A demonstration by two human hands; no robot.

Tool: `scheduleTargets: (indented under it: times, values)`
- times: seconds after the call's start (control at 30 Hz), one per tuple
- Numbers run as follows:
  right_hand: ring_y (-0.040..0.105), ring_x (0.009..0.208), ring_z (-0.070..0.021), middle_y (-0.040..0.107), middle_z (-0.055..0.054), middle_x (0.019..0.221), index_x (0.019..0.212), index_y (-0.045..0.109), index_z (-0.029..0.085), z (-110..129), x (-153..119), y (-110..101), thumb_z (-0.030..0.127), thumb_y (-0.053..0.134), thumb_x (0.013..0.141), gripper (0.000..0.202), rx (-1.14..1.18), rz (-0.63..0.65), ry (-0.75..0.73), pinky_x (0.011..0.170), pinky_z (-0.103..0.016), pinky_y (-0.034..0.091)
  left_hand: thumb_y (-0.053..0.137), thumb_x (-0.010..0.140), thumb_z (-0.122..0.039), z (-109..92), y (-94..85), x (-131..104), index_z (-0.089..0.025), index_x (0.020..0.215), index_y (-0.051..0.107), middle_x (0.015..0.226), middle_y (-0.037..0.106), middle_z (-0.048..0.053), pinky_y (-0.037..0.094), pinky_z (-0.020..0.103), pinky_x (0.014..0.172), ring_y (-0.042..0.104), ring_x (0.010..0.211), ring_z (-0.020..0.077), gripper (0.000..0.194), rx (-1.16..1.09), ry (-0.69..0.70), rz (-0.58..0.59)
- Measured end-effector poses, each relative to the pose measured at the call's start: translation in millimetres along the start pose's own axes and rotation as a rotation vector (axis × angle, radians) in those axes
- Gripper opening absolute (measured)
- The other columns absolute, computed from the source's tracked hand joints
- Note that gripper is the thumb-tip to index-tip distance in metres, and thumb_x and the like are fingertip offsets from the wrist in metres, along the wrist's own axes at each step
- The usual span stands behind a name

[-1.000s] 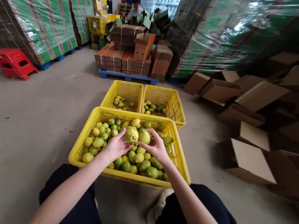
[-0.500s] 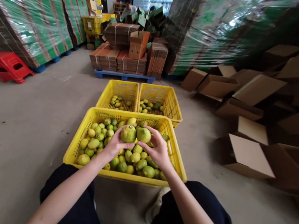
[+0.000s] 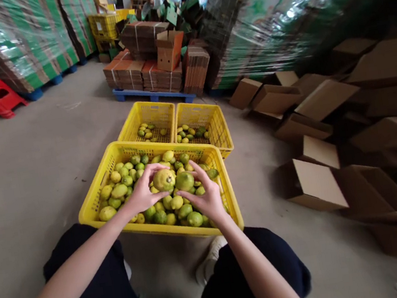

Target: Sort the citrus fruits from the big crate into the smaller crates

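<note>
Over the front crate [image 3: 230, 194], yellowish fruit [image 3: 163, 179] is cradled by the left hand [image 3: 141, 193], greener fruit [image 3: 184, 181] by the right hand [image 3: 210, 198]. Holding-up step, seemingly; for any next move, steady separate grips are needed.

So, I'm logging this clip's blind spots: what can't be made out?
All in the head view:
- Undersides of the yellower fruit and greener fruit: turned from the camera.
- Most of the floor of the front crate: under piled lemons.
- Distant person, lower body: behind heaped green boxes.
- Rightmost cardboard boxes: cut off by the edge.
</note>
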State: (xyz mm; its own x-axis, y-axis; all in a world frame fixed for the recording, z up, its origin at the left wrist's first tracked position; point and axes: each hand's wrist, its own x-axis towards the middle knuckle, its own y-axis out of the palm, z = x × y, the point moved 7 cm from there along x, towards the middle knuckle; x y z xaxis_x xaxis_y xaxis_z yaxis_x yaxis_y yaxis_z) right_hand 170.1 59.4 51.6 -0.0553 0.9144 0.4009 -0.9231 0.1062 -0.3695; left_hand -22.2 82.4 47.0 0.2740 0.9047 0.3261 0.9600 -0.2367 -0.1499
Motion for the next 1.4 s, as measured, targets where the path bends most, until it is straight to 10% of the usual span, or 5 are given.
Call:
scheduleTargets:
  times: [0.17,0.33,0.67,1.03,1.4]
  values:
    - [0.063,0.048,-0.0171,0.064,0.006,0.06,0.096,0.047,0.026,-26.5,-1.7,23.1,0.067,0.077,0.069,0.057,0.442,0.144,0.486,0.045,-0.028,0.05,0.082,0.066,-0.059,35.4,4.6,-13.2,-0.019,0.103,0.064,0.093,0.073,0.009,0.059,0.033,0.069,0.072,0.077,0.0233,0.057,-0.246,-0.597,0.066]
    - [0.058,0.038,-0.0152,0.063,0.004,0.051,0.082,0.04,0.027,-45.5,-11.8,46.2,0.072,0.071,0.071,0.056,0.495,0.272,0.83,0.034,-0.022,0.037,0.062,0.083,-0.066,67.4,18.6,-36.0,-0.015,0.077,0.071,0.063,0.071,0.01,0.054,0.025,0.051,0.066,0.051,0.0175,0.052,-0.405,-1.026,0.161]
    - [0.066,0.07,-0.0181,0.067,0.005,0.078,0.094,0.048,0.029,-33.9,-12.6,43.5,0.036,0.068,0.064,0.037,0.825,-0.003,0.683,0.059,-0.028,0.054,0.06,0.069,-0.02,59.6,17.1,-18.1,-0.015,0.1,0.068,0.09,0.074,0.008,0.056,0.032,0.071,0.071,0.085,0.0237,0.033,-0.953,-0.685,-0.23]
    - [0.057,0.053,-0.0141,0.063,0.002,0.074,0.081,0.052,0.025,-25.4,-10.7,57.2,0.052,0.08,0.067,0.041,0.924,0.009,0.626,0.04,-0.025,0.039,0.067,0.078,-0.041,43.1,27.1,-13.3,-0.013,0.083,0.068,0.071,0.071,0.007,0.052,0.024,0.057,0.064,0.061,0.0155,0.029,-0.94,-0.683,-0.294]
    - [0.065,0.065,-0.0225,0.068,-0.005,0.07,0.083,0.063,0.022,-39.2,-9.4,61.2,0.058,0.067,0.076,0.036,1.042,0.129,0.81,0.057,-0.036,0.057,0.055,0.084,-0.04,52.5,16.8,-15.4,-0.016,0.097,0.068,0.079,0.074,0.007,0.059,0.03,0.063,0.072,0.074,0.0231,0.03,-0.969,-0.717,-0.464]
